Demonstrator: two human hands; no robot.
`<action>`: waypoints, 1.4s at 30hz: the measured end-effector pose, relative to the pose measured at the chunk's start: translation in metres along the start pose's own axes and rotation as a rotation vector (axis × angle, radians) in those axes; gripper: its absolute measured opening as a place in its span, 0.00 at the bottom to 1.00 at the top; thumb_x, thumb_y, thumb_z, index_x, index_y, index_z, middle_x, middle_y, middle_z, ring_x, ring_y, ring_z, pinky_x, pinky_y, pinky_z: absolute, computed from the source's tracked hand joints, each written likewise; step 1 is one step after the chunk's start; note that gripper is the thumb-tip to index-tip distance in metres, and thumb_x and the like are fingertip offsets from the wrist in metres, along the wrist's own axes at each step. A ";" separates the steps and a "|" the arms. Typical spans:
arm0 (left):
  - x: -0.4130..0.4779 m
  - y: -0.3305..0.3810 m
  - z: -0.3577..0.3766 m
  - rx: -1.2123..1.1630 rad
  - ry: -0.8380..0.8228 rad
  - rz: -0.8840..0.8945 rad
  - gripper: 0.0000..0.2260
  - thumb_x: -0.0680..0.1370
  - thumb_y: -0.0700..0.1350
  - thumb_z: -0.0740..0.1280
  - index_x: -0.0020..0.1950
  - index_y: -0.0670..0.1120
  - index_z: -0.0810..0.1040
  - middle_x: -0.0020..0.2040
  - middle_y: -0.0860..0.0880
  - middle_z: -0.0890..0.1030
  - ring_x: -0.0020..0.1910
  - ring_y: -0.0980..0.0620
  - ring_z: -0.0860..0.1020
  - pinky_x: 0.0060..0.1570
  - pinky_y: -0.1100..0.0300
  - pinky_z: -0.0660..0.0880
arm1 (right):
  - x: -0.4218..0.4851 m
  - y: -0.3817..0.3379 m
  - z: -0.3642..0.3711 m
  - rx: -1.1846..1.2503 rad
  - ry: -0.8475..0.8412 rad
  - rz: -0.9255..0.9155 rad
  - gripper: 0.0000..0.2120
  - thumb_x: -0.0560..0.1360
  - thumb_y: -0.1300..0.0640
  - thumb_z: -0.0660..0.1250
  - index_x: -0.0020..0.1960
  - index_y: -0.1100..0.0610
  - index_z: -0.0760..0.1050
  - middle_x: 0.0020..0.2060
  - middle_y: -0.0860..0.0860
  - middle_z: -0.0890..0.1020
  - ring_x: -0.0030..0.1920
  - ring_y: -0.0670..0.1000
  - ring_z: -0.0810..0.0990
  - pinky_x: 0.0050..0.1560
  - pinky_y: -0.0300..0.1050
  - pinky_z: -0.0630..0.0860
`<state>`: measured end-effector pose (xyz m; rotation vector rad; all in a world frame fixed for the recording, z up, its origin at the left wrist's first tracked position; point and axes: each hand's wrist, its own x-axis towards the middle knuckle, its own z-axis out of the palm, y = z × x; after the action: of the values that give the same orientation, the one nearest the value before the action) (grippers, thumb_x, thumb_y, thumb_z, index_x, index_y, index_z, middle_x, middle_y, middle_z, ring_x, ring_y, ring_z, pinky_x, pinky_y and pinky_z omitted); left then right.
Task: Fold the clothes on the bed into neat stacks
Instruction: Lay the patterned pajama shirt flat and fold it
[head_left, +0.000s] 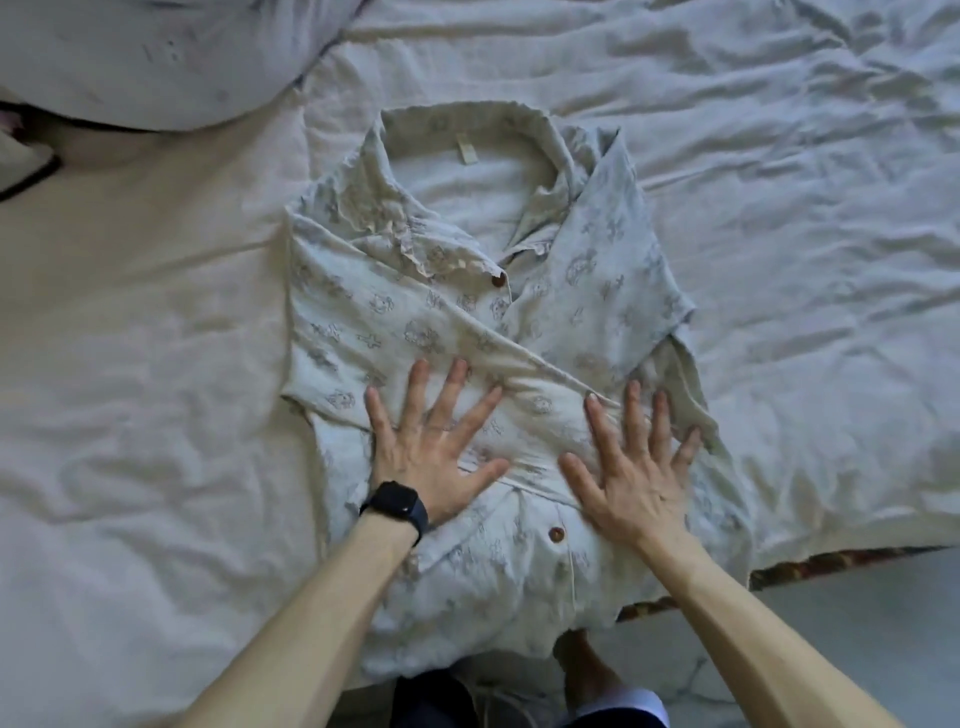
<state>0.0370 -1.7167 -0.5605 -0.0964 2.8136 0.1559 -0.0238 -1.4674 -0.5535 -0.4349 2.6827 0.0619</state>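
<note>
Shirt (467, 322) flat on rumpled bed sheet (156, 364).

Both bare forearms reach in from the lower edge of the view and angle slightly toward each other. The left hand (434, 447) lies palm down, its fingers straight and fanned wide and its thumb stretched out to the right, with a black watch (397, 506) on its wrist. The right hand (634, 478) lies palm down just beside it, fingers straight and spread, its thumb pointing left toward the other thumb, and the two hands do not touch.
</note>
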 end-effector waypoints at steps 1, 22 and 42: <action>0.002 -0.001 0.000 0.006 -0.024 -0.003 0.38 0.73 0.78 0.46 0.80 0.64 0.44 0.83 0.51 0.41 0.80 0.40 0.39 0.66 0.20 0.43 | 0.002 0.004 0.002 -0.005 -0.051 0.008 0.36 0.78 0.25 0.42 0.81 0.37 0.38 0.81 0.47 0.32 0.80 0.55 0.29 0.75 0.70 0.33; -0.238 0.060 0.043 -0.987 -0.233 -1.150 0.29 0.78 0.60 0.68 0.65 0.36 0.74 0.59 0.37 0.78 0.64 0.36 0.75 0.54 0.52 0.71 | -0.127 0.166 0.028 1.163 -0.279 0.502 0.07 0.76 0.49 0.74 0.51 0.50 0.84 0.44 0.47 0.87 0.45 0.48 0.85 0.38 0.43 0.82; -0.379 0.147 -0.111 -1.316 0.340 -1.278 0.17 0.79 0.58 0.69 0.52 0.43 0.78 0.50 0.44 0.79 0.49 0.41 0.77 0.51 0.51 0.73 | -0.278 0.182 -0.088 1.381 0.201 0.529 0.06 0.77 0.51 0.71 0.46 0.53 0.82 0.38 0.53 0.85 0.39 0.52 0.83 0.43 0.52 0.83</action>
<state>0.3488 -1.5652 -0.3202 -2.1277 1.8052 1.6011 0.1241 -1.2228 -0.3628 0.7071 2.2281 -1.5824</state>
